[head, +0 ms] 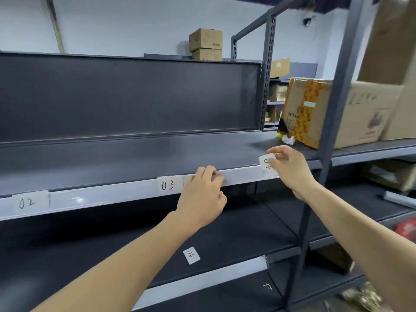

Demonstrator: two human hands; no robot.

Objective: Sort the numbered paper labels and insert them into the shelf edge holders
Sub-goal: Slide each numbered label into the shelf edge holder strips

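We're working the upper holder strip (108, 194) on the grey shelf (135, 158). Left hand (202, 195) is gripping the strip just right of label 03 (168, 184), fingers curled over its top edge, thumb under it. Right hand (291, 168) is pinching label 04 (267, 168) between thumb and fingers at the strip's right end. The label's lower part is overlapping the strip, slightly tilted. We can't tell if it's seated in the channel. Hands are apart, each on its own thing. Label 02 (27, 202) is sitting in the strip far left. Label 06 (191, 255) is lying loose on the shelf below, behind the lower strip (202, 280). Cardboard boxes (301, 113) are sitting in the next bay to the right.
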